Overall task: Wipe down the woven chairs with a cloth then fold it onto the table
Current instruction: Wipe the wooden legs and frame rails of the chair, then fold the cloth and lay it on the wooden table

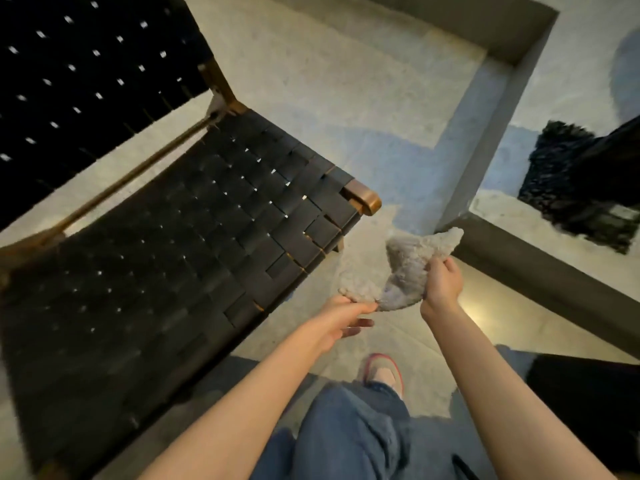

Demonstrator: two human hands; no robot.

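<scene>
Beside the front corner of the woven chair (194,251), both bare forearms are extended forward and downward above the floor (329,81), with the hands brought close together. The left hand (348,318) is turned with its thumb side up, and a low corner of the cloth (410,268) is pinched between its thumb and forefinger, while its remaining fingers are left loosely extended beneath. The right hand (443,285) is raised slightly higher, its back turned toward the camera, and its fingers are curled around the right edge of the cloth. The cloth is grey and fluffy, bunched into an irregular crumpled shape, with one rounded end sticking up past the right hand; its left part is blurred. It is held in the air between the two hands, just right of the chair seat and apart from it. The seat and backrest are made of black interlaced straps set in a brown wooden frame. A leg in blue jeans (353,438) and a shoe (382,374) are seen below the hands. A grey beam (554,282) runs to the right; whether it belongs to a desk cannot be told.
</scene>
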